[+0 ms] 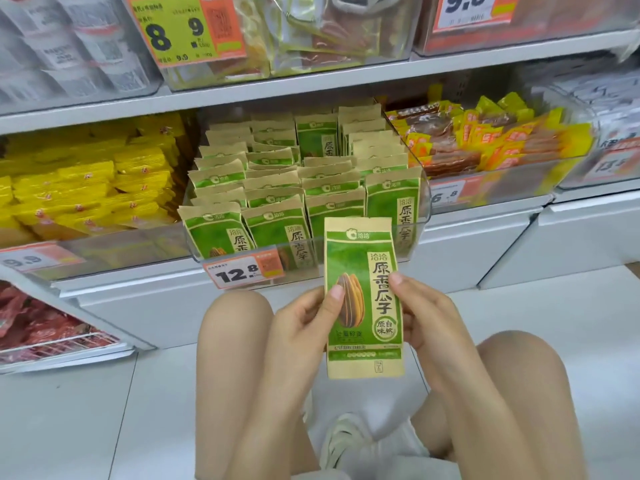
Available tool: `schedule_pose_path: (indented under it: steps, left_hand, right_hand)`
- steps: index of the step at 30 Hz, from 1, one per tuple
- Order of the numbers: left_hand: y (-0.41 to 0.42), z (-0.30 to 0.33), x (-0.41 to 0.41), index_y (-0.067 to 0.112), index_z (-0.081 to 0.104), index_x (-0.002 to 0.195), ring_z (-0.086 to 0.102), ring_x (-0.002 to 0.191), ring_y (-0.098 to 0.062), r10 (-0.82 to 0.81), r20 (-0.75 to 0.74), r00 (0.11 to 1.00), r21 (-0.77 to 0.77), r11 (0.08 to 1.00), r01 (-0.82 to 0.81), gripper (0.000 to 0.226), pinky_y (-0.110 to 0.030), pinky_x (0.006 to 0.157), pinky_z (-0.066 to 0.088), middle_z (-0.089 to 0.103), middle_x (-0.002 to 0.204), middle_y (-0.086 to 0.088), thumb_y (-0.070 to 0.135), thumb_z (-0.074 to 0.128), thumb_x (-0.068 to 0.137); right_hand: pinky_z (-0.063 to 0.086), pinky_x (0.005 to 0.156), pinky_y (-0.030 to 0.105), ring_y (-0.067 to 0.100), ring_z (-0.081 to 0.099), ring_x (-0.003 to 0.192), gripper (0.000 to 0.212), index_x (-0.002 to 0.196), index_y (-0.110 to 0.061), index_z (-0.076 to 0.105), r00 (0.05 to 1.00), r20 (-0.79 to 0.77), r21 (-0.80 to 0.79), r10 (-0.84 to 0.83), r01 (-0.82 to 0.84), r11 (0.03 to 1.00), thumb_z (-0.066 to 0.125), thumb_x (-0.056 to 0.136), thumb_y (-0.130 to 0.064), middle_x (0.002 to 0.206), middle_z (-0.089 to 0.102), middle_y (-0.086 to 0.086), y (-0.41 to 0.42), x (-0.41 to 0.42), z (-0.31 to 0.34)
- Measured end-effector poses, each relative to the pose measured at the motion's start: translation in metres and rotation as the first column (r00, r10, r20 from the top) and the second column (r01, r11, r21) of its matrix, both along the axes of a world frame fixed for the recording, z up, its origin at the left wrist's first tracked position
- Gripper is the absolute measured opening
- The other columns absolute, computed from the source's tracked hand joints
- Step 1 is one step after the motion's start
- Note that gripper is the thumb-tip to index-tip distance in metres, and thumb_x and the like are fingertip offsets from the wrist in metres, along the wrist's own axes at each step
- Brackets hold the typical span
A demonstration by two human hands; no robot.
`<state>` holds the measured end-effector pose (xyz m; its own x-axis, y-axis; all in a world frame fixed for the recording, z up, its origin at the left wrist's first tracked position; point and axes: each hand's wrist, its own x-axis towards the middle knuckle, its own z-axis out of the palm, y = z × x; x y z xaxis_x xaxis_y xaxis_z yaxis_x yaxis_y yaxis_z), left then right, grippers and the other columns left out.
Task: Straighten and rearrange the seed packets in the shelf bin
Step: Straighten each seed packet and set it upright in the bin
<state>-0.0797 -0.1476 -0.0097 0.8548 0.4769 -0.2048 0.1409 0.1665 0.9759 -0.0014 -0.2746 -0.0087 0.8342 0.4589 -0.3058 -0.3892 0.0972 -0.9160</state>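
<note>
Shop shelf, clear bin (424, 216) of seed packets (277, 188), one packet (363, 299) held

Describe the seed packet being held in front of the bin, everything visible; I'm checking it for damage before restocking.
The held seed packet is a tall, flat pouch, kraft-tan at top and bottom, with a green front panel, a striped sunflower seed picture and vertical Chinese lettering. It looks unopened and uncreased. It is upright, facing the camera, outside the clear bin. The left hand and right hand pinch its side edges, thumbs on the front.
</note>
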Motion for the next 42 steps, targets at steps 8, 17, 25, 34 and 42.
schedule_pose_path:
  steps: [8,17,25,34,42]
  left_hand:
    - [0.003,-0.005,-0.003,0.024,0.061,0.115,0.070,0.099,-0.015,0.149,0.084,0.985,0.101,0.982,-0.157,0.023,-0.033,0.082,0.056,0.071,0.110,0.000,0.021,0.066,0.093]
    - [-0.012,0.001,-0.003,0.032,0.058,0.101,0.070,0.093,-0.011,0.046,0.107,0.993,0.081,0.995,-0.055,0.043,-0.037,0.076,0.057,0.073,0.099,0.013,0.049,0.075,0.066]
    - [-0.010,0.000,-0.004,0.019,0.052,0.100,0.066,0.087,-0.007,0.044,0.128,0.991,-0.030,0.999,-0.040,0.056,-0.027,0.072,0.052,0.072,0.090,0.012,0.046,0.077,0.058]
    - [-0.016,-0.002,-0.008,0.010,0.060,0.098,0.058,0.083,-0.018,-0.045,0.098,0.994,-0.187,0.980,0.062,0.053,-0.037,0.082,0.044,0.064,0.082,0.000,0.052,0.068,0.066]
    - [-0.017,-0.003,-0.008,0.000,0.058,0.103,0.054,0.067,-0.007,-0.072,0.138,0.988,-0.184,0.978,0.097,0.056,-0.012,0.063,0.044,0.060,0.076,0.004,0.047,0.066,0.074]
  right_hand:
    - [0.051,0.066,0.030,0.023,0.065,0.073,0.038,0.099,-0.009,0.073,0.995,0.032,-0.009,-0.094,0.094,0.996,0.060,0.079,-0.038,0.085,0.072,0.012,-0.001,-0.001,0.002]
    - [0.056,0.064,0.023,0.008,0.070,0.080,0.031,0.097,-0.021,0.072,0.976,0.218,0.016,0.003,-0.007,1.000,0.050,0.082,-0.038,0.089,0.076,-0.003,0.010,-0.014,0.013]
    - [0.054,0.065,0.021,0.006,0.068,0.080,0.030,0.097,-0.012,0.066,0.963,0.267,0.020,0.027,-0.033,0.999,0.057,0.082,-0.036,0.088,0.073,-0.004,0.012,-0.018,0.013]
    - [0.050,0.069,0.017,0.013,0.059,0.073,0.053,0.088,0.010,0.055,0.979,0.190,0.103,-0.070,0.051,0.993,0.062,0.076,-0.041,0.076,0.060,0.008,0.014,-0.020,0.018]
    - [0.048,0.077,0.021,0.013,0.058,0.078,0.042,0.083,0.002,0.060,0.986,0.154,0.060,-0.070,0.062,0.996,0.060,0.080,-0.040,0.077,0.061,0.007,0.010,-0.016,0.014]
